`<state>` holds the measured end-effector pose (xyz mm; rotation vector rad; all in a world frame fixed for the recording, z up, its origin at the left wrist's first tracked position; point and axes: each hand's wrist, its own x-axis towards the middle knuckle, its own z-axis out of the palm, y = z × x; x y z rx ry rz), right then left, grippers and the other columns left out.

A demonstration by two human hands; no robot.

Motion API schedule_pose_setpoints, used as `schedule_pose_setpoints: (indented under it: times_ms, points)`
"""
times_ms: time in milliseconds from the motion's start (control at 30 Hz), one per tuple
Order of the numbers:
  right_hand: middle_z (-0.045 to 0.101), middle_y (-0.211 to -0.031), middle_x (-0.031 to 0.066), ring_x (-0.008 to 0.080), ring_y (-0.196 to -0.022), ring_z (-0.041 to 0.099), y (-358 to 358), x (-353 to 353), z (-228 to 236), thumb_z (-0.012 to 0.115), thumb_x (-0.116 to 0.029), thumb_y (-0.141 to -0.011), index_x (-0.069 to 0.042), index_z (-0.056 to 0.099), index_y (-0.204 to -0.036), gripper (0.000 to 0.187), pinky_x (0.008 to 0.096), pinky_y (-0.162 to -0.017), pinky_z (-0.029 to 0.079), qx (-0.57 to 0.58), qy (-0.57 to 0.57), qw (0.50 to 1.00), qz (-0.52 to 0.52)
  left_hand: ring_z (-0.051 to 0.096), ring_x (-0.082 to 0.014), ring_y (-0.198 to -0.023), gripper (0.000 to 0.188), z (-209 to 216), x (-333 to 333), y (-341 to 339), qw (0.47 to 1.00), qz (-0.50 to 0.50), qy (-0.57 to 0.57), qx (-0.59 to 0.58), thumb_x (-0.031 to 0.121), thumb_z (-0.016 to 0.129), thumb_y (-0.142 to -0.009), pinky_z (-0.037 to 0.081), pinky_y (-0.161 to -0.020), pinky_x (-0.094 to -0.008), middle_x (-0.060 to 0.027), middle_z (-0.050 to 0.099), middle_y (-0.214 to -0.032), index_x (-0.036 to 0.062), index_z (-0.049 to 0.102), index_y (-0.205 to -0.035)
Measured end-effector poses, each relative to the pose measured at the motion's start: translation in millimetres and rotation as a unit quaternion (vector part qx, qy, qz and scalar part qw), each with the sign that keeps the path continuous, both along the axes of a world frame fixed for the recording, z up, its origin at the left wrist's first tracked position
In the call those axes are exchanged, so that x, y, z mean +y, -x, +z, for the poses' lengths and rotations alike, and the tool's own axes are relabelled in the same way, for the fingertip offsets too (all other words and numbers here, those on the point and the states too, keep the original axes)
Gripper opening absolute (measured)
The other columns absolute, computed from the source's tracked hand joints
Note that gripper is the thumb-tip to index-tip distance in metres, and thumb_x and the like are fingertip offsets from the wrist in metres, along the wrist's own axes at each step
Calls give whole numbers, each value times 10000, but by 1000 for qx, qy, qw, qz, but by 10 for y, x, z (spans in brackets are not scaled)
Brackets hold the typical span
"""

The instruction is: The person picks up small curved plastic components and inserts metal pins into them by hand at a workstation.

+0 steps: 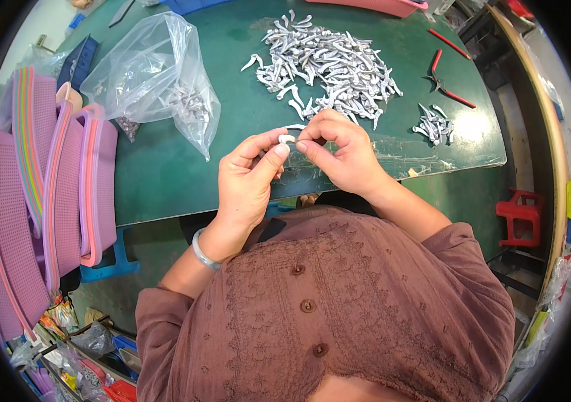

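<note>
Bringing left hand and right hand close together over desk edge, forearms angling inward. Pinching white part in left fingers; pinching its right end in right fingers. Holding it near side of pile. Having clear bag lying left on desk, containing grey parts; having purple baskets standing beside desk.

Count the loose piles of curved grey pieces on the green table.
2: a large pile at upper centre, and a small pile farther right, just below the red-handled pliers. The clear bag could hide more.
</note>
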<state>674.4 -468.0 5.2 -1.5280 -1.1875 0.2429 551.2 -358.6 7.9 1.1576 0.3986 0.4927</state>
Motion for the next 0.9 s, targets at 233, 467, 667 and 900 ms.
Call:
schedule_pose_setpoints:
  times_ms: [233,467,667,900]
  points:
    - [523,-675,70,186,-612,524,19,35,-16,633,-20,-693,-13,578,-714,60,280,-536,416,7,-16,1000,-17,455,-25,-607,219,-10,9,-8,1000,3,0,9,46,607,-785,381,-551,-152,13,586,-806,-5,594,-997]
    - [518,-675,70,183,-607,520,16,47,-24,624,-18,-702,-7,576,-719,52,276,-529,411,-1,-14,1000,-12,452,-24,-607,212,-10,18,-12,1000,2,-2,7,44,608,-783,381,-552,-148,10,586,-808,-8,593,-988]
    - [518,-749,44,129,-673,484,19,21,-13,614,-17,-727,-4,577,-760,51,237,-609,391,23,18,1000,1,451,-24,-606,214,-10,14,-14,1000,4,1,7,44,610,-783,379,-551,-146,12,583,-799,-8,593,-990]
    - [519,-694,71,178,-622,523,29,46,-26,632,-2,-686,-7,558,-715,79,272,-543,424,10,-16,1000,-19,452,-28,-607,233,-15,8,-11,1000,3,-16,9,47,608,-785,378,-549,-149,11,573,-775,-5,589,-1011]
